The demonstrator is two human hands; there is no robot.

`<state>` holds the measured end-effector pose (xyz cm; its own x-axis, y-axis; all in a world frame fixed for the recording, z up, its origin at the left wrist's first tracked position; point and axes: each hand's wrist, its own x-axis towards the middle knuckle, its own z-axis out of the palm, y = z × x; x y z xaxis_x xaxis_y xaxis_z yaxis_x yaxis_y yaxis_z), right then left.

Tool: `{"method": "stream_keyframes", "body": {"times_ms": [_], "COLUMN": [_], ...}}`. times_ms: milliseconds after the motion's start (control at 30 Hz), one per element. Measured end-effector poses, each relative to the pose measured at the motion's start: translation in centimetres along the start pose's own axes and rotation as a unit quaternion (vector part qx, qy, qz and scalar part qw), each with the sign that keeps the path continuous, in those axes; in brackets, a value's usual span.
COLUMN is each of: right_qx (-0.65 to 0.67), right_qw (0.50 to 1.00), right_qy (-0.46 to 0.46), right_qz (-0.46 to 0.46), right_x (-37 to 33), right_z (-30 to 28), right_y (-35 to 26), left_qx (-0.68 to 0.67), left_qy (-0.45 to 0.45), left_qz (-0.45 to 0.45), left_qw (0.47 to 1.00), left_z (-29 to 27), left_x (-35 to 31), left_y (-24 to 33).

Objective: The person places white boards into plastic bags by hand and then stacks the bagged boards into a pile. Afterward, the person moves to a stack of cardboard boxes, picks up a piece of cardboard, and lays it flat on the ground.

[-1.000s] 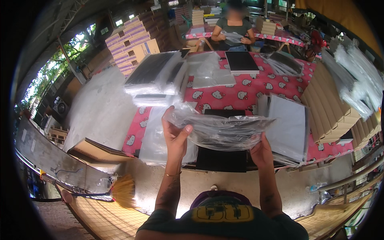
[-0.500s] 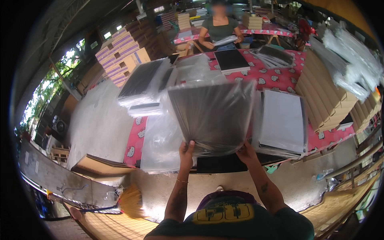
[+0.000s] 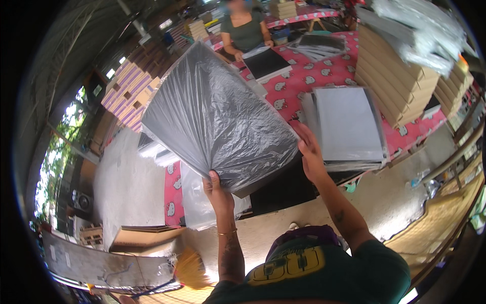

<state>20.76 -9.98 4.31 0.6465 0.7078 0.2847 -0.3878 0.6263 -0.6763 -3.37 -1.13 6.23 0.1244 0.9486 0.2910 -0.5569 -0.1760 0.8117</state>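
Observation:
In front of me, tilted, is a large flat black panel (image 3: 217, 116) wrapped in clear, wrinkled plastic film. My left hand (image 3: 218, 195) is closed on its lower edge, thumb on top, and the film creases fan out from there. Along the panel's right edge lies my right hand (image 3: 310, 149), its fingers stretched out and touching the side. Below the panel, a black board (image 3: 283, 190) lies at the table's front edge. Clear plastic sheets (image 3: 195, 202) lie to its left. To the right is a stack of plastic-wrapped panels (image 3: 347, 124) with a pale top face.
A pink patterned cloth covers the table (image 3: 334, 71). Brown cartons (image 3: 390, 76) stand at right, topped by plastic-wrapped bundles (image 3: 420, 30). Across the table, a person (image 3: 243, 30) stands by a black panel (image 3: 266, 63). Boxes (image 3: 131, 86) are piled at left; a broom (image 3: 192, 268) lies below.
The wrapped panel has turned and shifted left, its far corner now raised. My right hand has moved from the lower right corner up along the right edge. The view has swung too.

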Motion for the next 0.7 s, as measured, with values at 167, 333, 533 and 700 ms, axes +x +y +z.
{"method": "stream_keyframes", "body": {"times_ms": [167, 333, 533, 700], "right_qx": [-0.001, 0.080, -0.302, -0.546], "right_qw": [0.998, 0.991, 0.939, 0.774], "right_qy": [-0.046, 0.083, -0.040, -0.114], "right_qz": [0.049, 0.063, -0.162, -0.299], "right_x": [0.9, -0.6, -1.8, -1.9], "right_z": [-2.2, -3.1, -1.5, 0.2], "right_y": [0.1, -0.2, -3.3, -3.4], "left_qx": [0.033, -0.010, -0.012, -0.012], "left_qy": [0.002, 0.069, 0.080, 0.078], "left_qz": [0.032, 0.032, 0.015, -0.018], "left_qw": [0.999, 0.997, 0.997, 0.997], "left_z": [1.9, 1.6, 1.2, 2.5], "left_x": [-1.1, -1.0, -0.4, -1.3], "left_y": [0.5, 1.6, 2.4, 1.6]}}
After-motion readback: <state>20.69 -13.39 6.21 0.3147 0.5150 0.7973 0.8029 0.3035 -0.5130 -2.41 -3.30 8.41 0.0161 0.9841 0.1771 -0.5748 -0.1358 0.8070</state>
